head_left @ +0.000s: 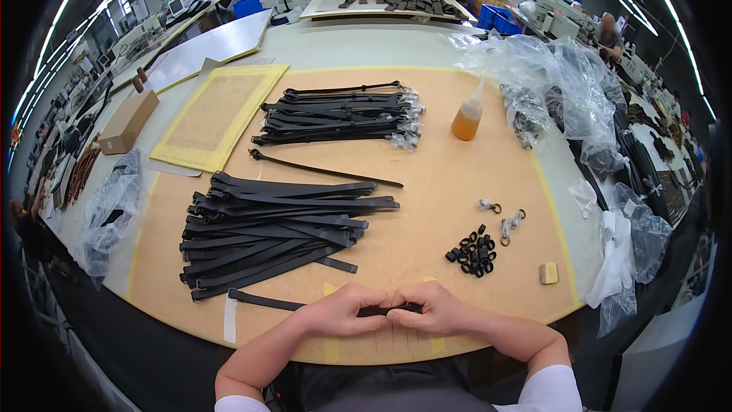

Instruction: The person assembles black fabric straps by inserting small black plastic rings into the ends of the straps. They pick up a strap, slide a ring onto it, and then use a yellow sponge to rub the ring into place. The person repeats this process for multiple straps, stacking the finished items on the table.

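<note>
Both my hands meet at the near edge of the board, closed on one black strap (267, 301) that runs out to the left and ends in a buckle. My left hand (347, 311) pinches it from the left, and my right hand (428, 309) grips close to its other end. My fingers partly hide the section between them. Left of centre lies a pile of black straps (282, 229) with buckles at their left ends. Several small black loops (474, 252) sit in a cluster to the right. Near them are small rings partly wrapped in clear plastic (509, 227).
A stack of straps with wrapped ends (335, 116) lies farther back, with a single strap (328, 169) before it. A bottle of amber liquid (467, 116) stands right. Around them are a yellow-edged frame (221, 116), a cardboard box (130, 122), plastic bags (587, 99) and a small block (548, 273).
</note>
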`<state>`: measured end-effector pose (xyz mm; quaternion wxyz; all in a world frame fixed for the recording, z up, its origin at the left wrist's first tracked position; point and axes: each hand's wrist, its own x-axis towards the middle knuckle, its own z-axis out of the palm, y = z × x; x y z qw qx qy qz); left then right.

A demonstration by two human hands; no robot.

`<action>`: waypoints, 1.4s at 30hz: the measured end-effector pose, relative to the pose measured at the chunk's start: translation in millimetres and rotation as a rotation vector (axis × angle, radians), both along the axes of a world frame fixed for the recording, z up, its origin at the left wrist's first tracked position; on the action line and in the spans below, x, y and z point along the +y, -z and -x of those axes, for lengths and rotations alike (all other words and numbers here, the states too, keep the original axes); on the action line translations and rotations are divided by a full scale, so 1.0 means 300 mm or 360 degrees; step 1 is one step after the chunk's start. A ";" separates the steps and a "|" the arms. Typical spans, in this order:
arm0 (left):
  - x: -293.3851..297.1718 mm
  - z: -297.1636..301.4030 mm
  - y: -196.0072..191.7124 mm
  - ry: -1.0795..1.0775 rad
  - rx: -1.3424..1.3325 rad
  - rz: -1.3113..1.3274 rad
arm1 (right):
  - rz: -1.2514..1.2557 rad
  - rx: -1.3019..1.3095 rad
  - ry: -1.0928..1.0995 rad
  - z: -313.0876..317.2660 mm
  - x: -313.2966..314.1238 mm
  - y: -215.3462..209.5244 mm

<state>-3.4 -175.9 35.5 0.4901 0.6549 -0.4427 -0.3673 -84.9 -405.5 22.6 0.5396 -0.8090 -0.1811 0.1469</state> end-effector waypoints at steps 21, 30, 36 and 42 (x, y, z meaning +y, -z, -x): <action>-0.013 0.000 0.021 -0.0014 -0.0134 -0.0149 | -0.1574 -0.1065 0.0148 -0.447 -0.329 -0.590; -0.008 0.010 0.019 -0.0119 -0.0119 -0.0005 | 0.0288 0.0356 -0.0114 -0.118 -0.019 -0.182; 0.001 0.000 0.006 -0.0114 -0.0114 -0.0003 | 0.0357 0.0370 -0.0243 -0.056 -0.033 -0.114; 0.011 -0.018 0.034 -0.0033 -0.0188 0.0028 | -0.0106 0.0366 -0.0169 -0.033 -0.018 -0.020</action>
